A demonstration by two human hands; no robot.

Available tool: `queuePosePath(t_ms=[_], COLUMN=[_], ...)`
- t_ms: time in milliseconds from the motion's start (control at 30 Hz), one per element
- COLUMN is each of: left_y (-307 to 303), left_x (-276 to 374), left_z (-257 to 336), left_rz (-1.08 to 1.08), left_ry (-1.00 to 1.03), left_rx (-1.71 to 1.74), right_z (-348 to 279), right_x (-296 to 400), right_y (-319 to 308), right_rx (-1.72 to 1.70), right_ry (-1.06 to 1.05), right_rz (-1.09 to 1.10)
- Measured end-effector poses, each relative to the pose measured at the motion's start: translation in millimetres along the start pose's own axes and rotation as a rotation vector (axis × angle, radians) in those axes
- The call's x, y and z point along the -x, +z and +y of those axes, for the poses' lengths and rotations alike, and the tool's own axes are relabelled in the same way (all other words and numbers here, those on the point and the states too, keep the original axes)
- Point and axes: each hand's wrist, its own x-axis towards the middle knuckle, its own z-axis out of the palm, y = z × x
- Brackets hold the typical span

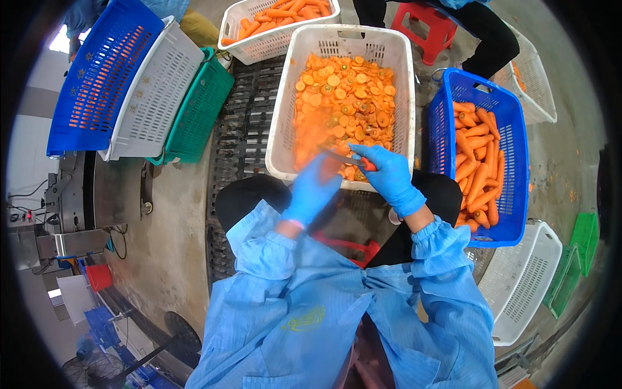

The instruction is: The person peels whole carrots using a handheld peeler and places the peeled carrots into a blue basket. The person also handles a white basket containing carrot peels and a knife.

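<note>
In a blue glove, my right hand (388, 177) grips the red handle of a knife (347, 159), whose blade points left. My left hand (313, 187), also in a blue glove, is blurred by motion; an orange thing, likely a carrot (330, 167), shows at its fingers beside the blade. Both hands are over the near end of a white plastic crate (276, 124), which holds cut carrot ends and slices (359, 92). A blue crate (519, 146) of whole carrots (478, 180) stands to the right of my right hand.
Beyond the white crate is another white crate (262, 48) with carrots. Blue, white and green crates (199, 112) stand at the left. A person's dark-clothed leg (491, 44) and a red stool (423, 29) are at the top right. A metal floor grate (243, 131) runs along the left side.
</note>
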Motion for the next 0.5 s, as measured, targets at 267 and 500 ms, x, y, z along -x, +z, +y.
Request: queuePosePath(t_ms=[267,500], left_y=[-2,-18], left_x=[11,-7], left_z=[-11,52], left_rz=[-0.234,-0.09], left_ry=[-0.107,0.35], left_rx=[0.381,0.134], right_z=[31,38], right_x=[8,-12], right_y=[11,-2], right_rx=[0.023,-0.38], right_ry=[0.24,0.761], right_rz=[-0.169,-0.443])
